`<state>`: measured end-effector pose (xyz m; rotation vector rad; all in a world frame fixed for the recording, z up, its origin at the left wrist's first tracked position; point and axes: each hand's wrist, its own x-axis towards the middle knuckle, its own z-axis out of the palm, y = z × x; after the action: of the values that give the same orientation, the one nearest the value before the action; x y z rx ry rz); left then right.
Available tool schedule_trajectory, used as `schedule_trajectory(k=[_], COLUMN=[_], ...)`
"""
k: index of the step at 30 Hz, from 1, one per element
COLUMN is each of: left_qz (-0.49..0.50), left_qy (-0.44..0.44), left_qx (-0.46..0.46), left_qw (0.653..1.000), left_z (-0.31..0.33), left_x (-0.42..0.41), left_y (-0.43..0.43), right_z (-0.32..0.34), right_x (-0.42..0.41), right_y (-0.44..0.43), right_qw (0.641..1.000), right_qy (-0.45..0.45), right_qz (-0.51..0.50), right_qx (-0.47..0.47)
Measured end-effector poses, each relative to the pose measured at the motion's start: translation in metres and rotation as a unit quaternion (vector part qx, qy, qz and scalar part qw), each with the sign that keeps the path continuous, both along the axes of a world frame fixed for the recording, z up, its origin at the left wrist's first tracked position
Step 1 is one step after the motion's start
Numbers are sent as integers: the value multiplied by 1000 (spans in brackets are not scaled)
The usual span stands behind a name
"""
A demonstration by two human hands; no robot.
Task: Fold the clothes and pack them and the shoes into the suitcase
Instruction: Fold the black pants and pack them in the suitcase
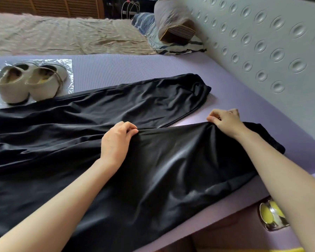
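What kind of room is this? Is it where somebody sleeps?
Most likely a bedroom. There is a bed with a crumpled beige sheet, and two pillows stacked beside a dimpled wall panel. The left hand and right hand pinch black trousers on a purple mat.

Place: home bedroom.
Bed: rumpled beige sheet (pixel 62 33) at 11 o'clock.
Bedding: pillows (pixel 173 20) stacked at 12 o'clock.
Wall: dimpled panel (pixel 262 42) at 2 o'clock.
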<state>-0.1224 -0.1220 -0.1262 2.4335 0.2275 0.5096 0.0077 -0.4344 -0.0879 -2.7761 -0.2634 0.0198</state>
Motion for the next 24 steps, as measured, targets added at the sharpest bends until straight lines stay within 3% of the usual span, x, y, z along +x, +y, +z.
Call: schedule_trajectory(k=[3, 8, 11, 15, 18, 22, 24], left_qz=[-5, -38, -113, -195, -196, -186, -185], left_qy=[2, -54, -50, 45, 84, 102, 100], left_qx=[70, 139, 178, 234, 246, 239, 249], left_qw=[998, 988, 976, 951, 946, 947, 945], left_z=[-11, -17, -22, -33, -38, -31, -27], left_x=[7, 8, 5, 3, 2, 2, 0], left_y=[-6, -25, -47, -73, -76, -80, -85], right_z=[-12, -21, -14, -10, -11, -2, 11], right_x=[4, 3, 6, 3, 2, 5, 9], right_y=[7, -8, -44, -81, -93, -98, -100], right_qw=[999, 991, 961, 908, 897, 891, 910], right_qy=[-16, -65, -51, -33, -10, -119, -169], right_qz=[-9, -121, -271, -418, -443, -428, -373], right_qx=[-45, 2, 10, 3, -4, 90, 62])
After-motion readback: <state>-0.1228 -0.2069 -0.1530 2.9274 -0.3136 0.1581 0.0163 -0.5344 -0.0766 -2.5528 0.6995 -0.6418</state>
